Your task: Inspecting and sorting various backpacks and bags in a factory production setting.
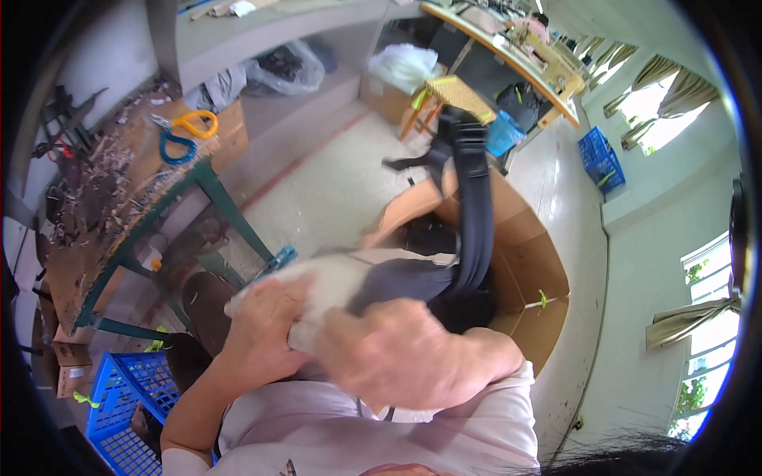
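A cream and dark grey fabric piece (401, 279) with black webbing straps (475, 202) and a plastic buckle is held in front of me, partly blurred. Around its cream end my left hand (266, 321) is closed, thumb on the near side. My right hand (405, 353) is curled into a closed grip at the near edge of the piece, and its fingertips are hidden. The straps hang over an open cardboard box (528, 262) with dark items inside.
At left, scissors with orange and blue handles (184, 135) lie on a scrap-strewn table (131, 186). A blue plastic crate (119, 404) stands at lower left. Farther off are a wooden stool (452, 95), a light blue bin (504, 133) and a person (537, 28) at a long table.
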`<state>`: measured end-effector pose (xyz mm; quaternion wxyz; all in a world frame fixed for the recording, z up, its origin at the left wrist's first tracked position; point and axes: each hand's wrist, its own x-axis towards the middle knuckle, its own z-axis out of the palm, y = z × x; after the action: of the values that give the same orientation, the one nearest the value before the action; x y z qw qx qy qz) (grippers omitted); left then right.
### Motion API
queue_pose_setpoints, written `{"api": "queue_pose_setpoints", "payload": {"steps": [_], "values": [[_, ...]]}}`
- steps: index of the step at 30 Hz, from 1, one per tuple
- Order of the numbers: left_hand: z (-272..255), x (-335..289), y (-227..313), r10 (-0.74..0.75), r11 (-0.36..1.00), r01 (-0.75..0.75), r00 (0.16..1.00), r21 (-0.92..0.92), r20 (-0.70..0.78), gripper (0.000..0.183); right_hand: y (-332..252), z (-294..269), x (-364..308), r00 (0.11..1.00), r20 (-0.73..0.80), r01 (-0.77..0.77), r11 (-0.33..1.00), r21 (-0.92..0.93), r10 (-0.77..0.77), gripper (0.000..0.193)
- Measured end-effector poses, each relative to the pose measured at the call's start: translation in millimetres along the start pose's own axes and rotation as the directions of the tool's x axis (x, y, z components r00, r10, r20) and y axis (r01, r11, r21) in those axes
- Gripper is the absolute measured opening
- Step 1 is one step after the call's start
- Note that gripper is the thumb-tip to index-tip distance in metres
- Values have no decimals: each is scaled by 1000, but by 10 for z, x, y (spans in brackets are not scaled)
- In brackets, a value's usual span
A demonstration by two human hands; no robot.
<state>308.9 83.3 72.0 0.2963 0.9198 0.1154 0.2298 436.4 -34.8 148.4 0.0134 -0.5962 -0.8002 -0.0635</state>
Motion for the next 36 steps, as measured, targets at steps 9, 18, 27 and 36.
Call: {"api": "queue_pose_setpoints", "payload": {"steps": [9,18,27,36], "values": [[-1055,-405,-248,111,994,-110,983,-20,145,18,139,-406,811,803,-585,358,876,323,-112,42],[-1831,-1007,-168,-236,961,204,957,-185,-169,38,209,151,520,999,36,-28,472,881,-8,52],[-2010,-1615,-336,-410,872,313,886,-377,-215,44,-382,214,671,984,-143,41,643,764,107,29],[-1932,-2800,-393,-529,848,338,593,-408,-607,42,-1308,197,1268,697,-709,305,941,149,-113,28]]}}
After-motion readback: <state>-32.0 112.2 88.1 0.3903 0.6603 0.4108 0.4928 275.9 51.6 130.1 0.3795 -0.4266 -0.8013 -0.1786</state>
